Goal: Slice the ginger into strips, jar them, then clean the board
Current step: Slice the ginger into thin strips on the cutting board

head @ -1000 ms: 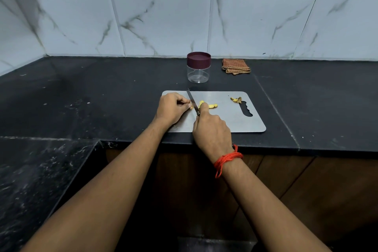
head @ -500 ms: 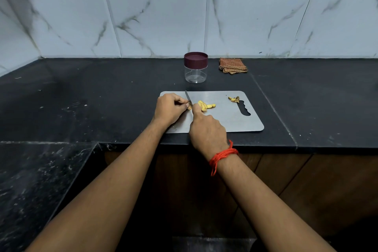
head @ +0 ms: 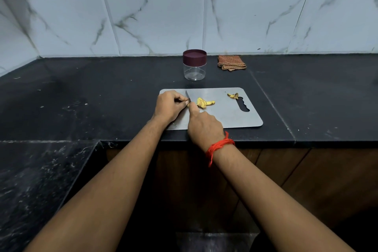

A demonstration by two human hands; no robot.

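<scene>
A steel cutting board (head: 229,116) lies on the black counter near its front edge. My left hand (head: 169,106) pinches a small piece of ginger at the board's left part; the piece is almost hidden by the fingers. My right hand (head: 204,127) grips a knife (head: 187,96), its blade standing against that piece, tip pointing away from me. Cut yellow ginger strips (head: 204,102) lie just right of the blade. A few peel scraps (head: 233,95) sit by the board's handle slot. A clear jar (head: 194,65) with a maroon lid stands behind the board.
A folded brown checked cloth (head: 231,63) lies to the right of the jar by the tiled wall. The black counter (head: 102,96) stretches left and right of the board. A lower dark surface (head: 30,180) sits at the front left.
The blade has shifted slightly left toward my left hand's fingers, leaving more cut strips on its right. The view has tilted a little; the jar and cloth stay put.
</scene>
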